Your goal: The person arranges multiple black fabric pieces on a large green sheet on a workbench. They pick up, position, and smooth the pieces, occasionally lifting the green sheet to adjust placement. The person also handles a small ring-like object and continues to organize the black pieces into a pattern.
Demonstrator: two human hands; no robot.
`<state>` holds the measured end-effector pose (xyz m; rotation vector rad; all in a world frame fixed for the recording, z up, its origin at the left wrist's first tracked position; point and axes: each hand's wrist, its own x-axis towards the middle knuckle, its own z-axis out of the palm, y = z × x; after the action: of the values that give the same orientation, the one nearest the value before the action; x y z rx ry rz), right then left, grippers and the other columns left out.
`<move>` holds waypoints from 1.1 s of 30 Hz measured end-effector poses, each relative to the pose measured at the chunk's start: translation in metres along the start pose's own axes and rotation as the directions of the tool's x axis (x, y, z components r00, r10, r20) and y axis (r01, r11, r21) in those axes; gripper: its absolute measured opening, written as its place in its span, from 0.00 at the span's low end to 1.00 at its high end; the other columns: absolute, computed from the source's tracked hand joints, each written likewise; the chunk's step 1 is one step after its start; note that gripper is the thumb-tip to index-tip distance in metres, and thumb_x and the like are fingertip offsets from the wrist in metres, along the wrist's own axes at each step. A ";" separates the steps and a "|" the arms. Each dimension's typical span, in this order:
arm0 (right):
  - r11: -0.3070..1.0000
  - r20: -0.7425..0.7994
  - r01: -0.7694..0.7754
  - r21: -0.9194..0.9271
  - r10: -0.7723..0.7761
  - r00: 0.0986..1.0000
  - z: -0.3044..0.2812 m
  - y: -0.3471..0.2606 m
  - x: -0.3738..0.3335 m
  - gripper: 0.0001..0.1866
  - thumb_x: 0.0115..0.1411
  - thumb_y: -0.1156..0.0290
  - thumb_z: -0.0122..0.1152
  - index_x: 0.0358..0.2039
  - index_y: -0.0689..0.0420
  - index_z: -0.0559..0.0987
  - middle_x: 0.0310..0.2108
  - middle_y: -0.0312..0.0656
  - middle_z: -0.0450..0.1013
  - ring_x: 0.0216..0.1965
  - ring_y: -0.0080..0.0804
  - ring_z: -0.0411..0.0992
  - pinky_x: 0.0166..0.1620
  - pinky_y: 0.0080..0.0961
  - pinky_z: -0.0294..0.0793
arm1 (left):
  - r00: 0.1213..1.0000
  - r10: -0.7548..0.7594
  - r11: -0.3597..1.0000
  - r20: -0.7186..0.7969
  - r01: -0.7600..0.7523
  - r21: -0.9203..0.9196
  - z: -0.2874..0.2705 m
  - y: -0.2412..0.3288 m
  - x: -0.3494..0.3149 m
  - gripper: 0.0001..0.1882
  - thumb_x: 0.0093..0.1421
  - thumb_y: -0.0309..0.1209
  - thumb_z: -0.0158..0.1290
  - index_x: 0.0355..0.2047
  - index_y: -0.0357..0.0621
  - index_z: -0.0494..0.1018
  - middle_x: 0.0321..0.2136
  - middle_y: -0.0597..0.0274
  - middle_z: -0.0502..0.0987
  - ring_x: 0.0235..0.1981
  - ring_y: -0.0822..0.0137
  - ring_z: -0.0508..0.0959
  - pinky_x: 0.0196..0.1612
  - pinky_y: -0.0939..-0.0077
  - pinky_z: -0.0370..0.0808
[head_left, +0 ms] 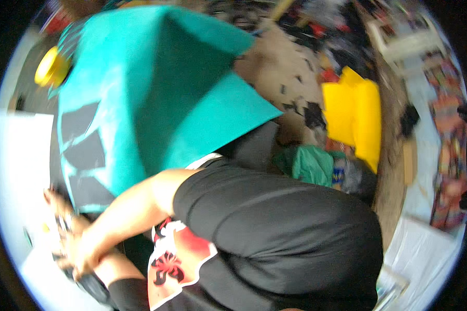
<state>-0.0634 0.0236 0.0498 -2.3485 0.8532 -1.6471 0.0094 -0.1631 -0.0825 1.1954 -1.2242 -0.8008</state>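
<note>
Both my hands are at the far left, blurred by motion and glare. My right hand [79, 253] comes across my body and overlaps my left forearm. Beyond it, my left hand [63, 216] lies beside the lower left edge of a large teal sheet [192, 124]. Whether either hand holds something does not show. The sheet is bent into a fold and carries several dark rectangular areas [83, 150] along its left side. A dark, curved object [94, 287] sits below my right hand, too smeared to name.
A round yellow object [53, 67] stands at the sheet's far left edge. To the right are a curled yellow sheet [352, 111], a green plastic bag [312, 166] and dark scraps on a beige surface [280, 67]. A white plastic frame [407, 41] is at the far right.
</note>
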 end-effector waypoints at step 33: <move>0.859 0.461 -0.327 0.395 0.122 0.879 0.038 0.024 0.002 0.27 0.60 0.82 0.59 0.60 0.49 0.72 0.34 0.41 0.77 0.37 0.28 0.76 0.46 0.27 0.77 | 0.811 0.172 0.974 -0.559 -0.225 -0.027 -0.212 0.141 -0.141 0.11 0.62 0.25 0.58 0.46 0.39 0.78 0.36 0.64 0.82 0.33 0.76 0.79 0.35 0.87 0.75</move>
<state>-0.0373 -0.0043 0.0265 -2.0452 0.5464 -1.0357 0.1651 0.0537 0.0323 1.0960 -0.7977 -0.3064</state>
